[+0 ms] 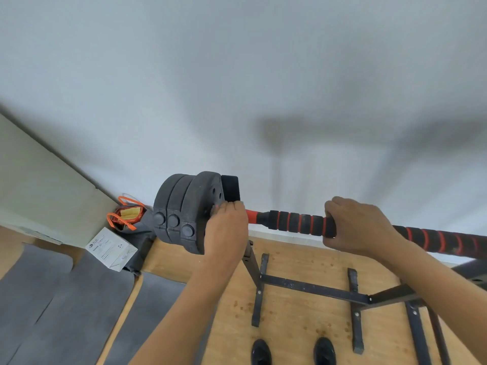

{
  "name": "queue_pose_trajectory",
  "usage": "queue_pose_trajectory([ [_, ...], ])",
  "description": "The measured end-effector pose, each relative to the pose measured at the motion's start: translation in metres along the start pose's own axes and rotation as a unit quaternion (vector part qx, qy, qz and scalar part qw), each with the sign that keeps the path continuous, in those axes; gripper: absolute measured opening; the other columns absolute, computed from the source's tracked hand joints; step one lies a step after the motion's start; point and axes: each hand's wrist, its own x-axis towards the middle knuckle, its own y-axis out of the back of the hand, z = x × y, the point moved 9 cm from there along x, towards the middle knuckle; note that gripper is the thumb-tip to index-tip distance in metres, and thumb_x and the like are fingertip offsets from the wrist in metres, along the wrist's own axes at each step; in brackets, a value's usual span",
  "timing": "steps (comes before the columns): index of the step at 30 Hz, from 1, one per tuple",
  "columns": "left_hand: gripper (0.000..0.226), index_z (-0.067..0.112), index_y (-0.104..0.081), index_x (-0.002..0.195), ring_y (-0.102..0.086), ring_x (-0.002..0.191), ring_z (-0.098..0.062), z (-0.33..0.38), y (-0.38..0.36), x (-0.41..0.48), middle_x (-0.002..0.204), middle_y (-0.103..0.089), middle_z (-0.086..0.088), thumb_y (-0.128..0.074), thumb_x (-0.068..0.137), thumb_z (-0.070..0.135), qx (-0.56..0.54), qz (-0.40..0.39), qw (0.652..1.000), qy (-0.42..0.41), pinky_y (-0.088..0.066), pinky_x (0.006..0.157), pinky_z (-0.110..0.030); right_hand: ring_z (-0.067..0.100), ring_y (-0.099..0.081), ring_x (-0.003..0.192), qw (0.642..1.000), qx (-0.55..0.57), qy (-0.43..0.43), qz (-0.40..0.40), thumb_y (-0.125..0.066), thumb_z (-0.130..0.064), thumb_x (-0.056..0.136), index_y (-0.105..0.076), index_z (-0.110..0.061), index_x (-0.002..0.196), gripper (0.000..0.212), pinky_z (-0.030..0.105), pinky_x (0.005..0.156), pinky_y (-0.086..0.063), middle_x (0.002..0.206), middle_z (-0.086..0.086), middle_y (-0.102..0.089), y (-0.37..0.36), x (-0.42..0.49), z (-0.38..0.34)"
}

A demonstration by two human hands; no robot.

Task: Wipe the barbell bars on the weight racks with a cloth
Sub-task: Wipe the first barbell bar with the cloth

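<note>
Barbell bar (297, 222) gripped: left hand (226, 230) touching plates (179, 206), right hand (361, 227) well apart.

Left hand (226, 229) grips barbell bar (297, 222) just beside weight plates (184, 206); right hand (359, 227) grips bar's foam; rack (311, 287) below bar.

— What is the person wearing?
— A pair of black shoes (260, 353), rounded at the toe and slightly glossy, with small pale glints on the uppers.
— And higher up?
— The left forearm (184, 312) and the right forearm (434, 293) are bare along all that shows, and so are the left hand (226, 230) and the right hand (361, 227).
— Any clothing at the edges?
— Too little shows to tell.
</note>
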Motion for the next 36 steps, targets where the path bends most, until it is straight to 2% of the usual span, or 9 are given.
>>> queue_pose_trajectory([
  [4,0.029,0.014,-0.057,0.123,-0.064,0.109,-0.024,0.029,-0.007,0.006,0.113,-0.068,-0.009,-0.053,0.098,0.0,-0.06,-0.026,0.998,0.007,-0.055,0.086,-0.03,0.003,-0.057,0.063,0.998,0.027,-0.02,-0.057,-0.064,-0.054,0.081,-0.047,-0.034,0.093,0.029,0.025,0.068,-0.057,0.071,-0.012,-0.054,-0.012,0.004,-0.002],
  [7,0.029,0.017,-0.055,0.124,-0.061,0.104,-0.02,0.059,-0.006,-0.003,0.114,-0.065,-0.003,-0.057,0.098,0.004,-0.102,-0.021,0.994,-0.02,-0.053,0.086,-0.031,0.005,-0.057,0.059,1.0,-0.006,-0.021,-0.008,-0.06,-0.05,0.087,-0.045,-0.035,0.093,0.022,0.024,0.063,-0.053,0.066,-0.012,-0.052,-0.007,-0.002,-0.002],
  [12,0.071,0.038,-0.048,0.15,-0.065,0.114,-0.013,0.029,-0.004,-0.01,0.14,-0.061,0.015,-0.048,0.094,-0.007,-0.164,-0.037,0.985,-0.039,-0.057,0.093,-0.036,0.013,-0.048,0.05,0.993,-0.039,-0.024,0.112,-0.071,-0.034,0.082,-0.05,-0.025,0.094,0.025,0.029,0.05,-0.05,0.063,-0.01,-0.047,-0.006,-0.013,-0.008],
  [17,0.053,0.033,-0.055,0.141,-0.063,0.096,-0.016,-0.023,0.0,0.01,0.112,-0.068,0.005,-0.067,0.095,0.01,-0.093,-0.024,0.995,0.019,-0.055,0.083,-0.03,0.016,-0.047,0.058,0.989,-0.021,-0.013,0.146,-0.085,-0.025,0.066,-0.054,-0.019,0.094,0.042,0.029,0.053,-0.045,0.071,-0.005,-0.052,-0.007,-0.019,-0.011],
  [23,0.052,0.012,-0.057,0.137,-0.055,0.131,-0.026,0.025,-0.004,-0.012,0.138,-0.059,-0.006,-0.068,0.088,-0.002,-0.08,0.034,0.996,-0.012,-0.051,0.107,-0.039,0.009,-0.052,0.072,0.999,-0.017,-0.023,0.022,-0.063,-0.053,0.077,-0.044,-0.033,0.095,0.033,0.024,0.061,-0.045,0.084,-0.012,-0.048,-0.002,-0.004,0.01],
  [29,0.08,0.002,-0.07,0.128,-0.075,0.108,-0.024,0.053,-0.01,-0.04,0.127,-0.073,-0.013,-0.091,0.052,-0.01,-0.158,0.035,0.985,-0.059,-0.064,0.07,-0.026,0.003,-0.054,0.06,0.998,-0.013,-0.051,-0.023,-0.057,-0.053,0.083,-0.047,-0.037,0.092,0.021,0.024,0.061,-0.05,0.068,-0.012,-0.054,-0.011,-0.003,0.012],
  [31,0.076,0.015,-0.063,0.136,-0.077,0.09,-0.018,0.042,-0.007,-0.056,0.12,-0.076,-0.003,-0.084,0.067,-0.012,-0.221,0.023,0.973,-0.058,-0.063,0.065,-0.026,0.003,-0.054,0.058,0.999,-0.024,-0.048,-0.01,-0.057,-0.054,0.084,-0.047,-0.037,0.093,0.022,0.023,0.061,-0.05,0.065,-0.012,-0.054,-0.009,-0.005,0.011],
  [34,0.049,0.032,-0.052,0.146,-0.065,0.1,-0.011,0.011,-0.013,-0.075,0.112,-0.062,0.01,-0.052,0.105,0.006,-0.308,-0.054,0.949,0.051,-0.053,0.086,-0.024,0.003,-0.055,0.059,0.998,-0.02,-0.052,-0.001,-0.056,-0.051,0.083,-0.048,-0.036,0.095,0.021,0.024,0.059,-0.049,0.066,-0.014,-0.056,-0.004,-0.005,0.01],
  [36,0.029,0.042,-0.064,0.123,-0.06,0.081,-0.004,-0.006,-0.019,-0.088,0.094,-0.064,0.013,-0.043,0.112,0.025,-0.423,-0.071,0.897,0.103,-0.049,0.072,-0.017,0.005,-0.062,0.079,0.999,-0.003,-0.054,-0.009,-0.059,-0.051,0.082,-0.051,-0.039,0.115,0.036,0.026,0.07,-0.053,0.09,-0.017,-0.064,-0.004,-0.009,0.006],
])
